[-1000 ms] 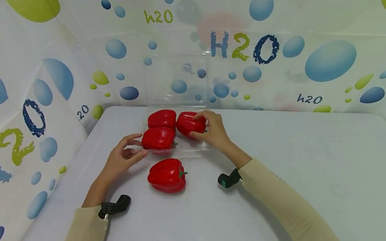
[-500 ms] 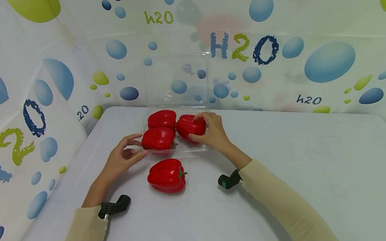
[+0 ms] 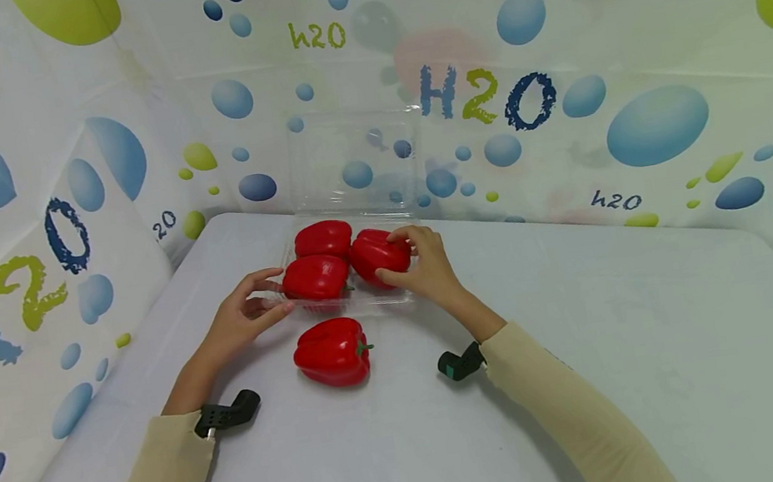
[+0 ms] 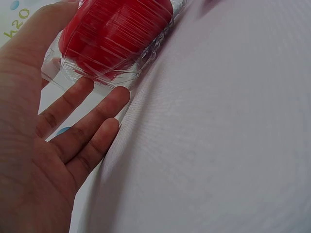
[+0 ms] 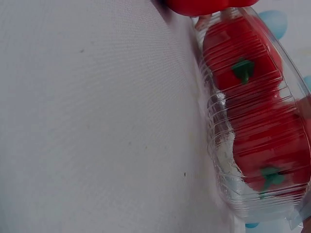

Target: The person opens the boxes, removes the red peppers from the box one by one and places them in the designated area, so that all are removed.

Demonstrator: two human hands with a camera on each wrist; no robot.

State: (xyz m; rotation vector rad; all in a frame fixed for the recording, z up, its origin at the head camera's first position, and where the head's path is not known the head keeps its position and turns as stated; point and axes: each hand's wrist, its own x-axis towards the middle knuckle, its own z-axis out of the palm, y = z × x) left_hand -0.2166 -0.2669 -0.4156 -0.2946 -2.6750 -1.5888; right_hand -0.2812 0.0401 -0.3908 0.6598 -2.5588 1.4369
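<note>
In the head view a clear plastic clamshell container (image 3: 379, 303) holds three red bell peppers, with its lid (image 3: 353, 164) raised behind. My right hand (image 3: 428, 264) grips the right-hand bell pepper (image 3: 376, 258) between thumb and fingers, inside the container. Two others, the rear bell pepper (image 3: 322, 239) and the front bell pepper (image 3: 316, 277), lie side by side at left. My left hand (image 3: 242, 313) rests at the container's left end; its lower fingers (image 4: 90, 124) are extended in the left wrist view. A fourth bell pepper (image 3: 333, 354) lies on its side in front, green stem pointing right.
A white cloth covers the table (image 3: 391, 459). Right behind the container, a patterned sheet (image 3: 459, 27) hangs as a backdrop and also closes off the left side. Dark wrist cameras (image 3: 230, 413) sit on both wrists.
The bell pepper in my right hand has shifted slightly left and toward the front of the container. My left hand and the pepper on the table have stayed in place.
</note>
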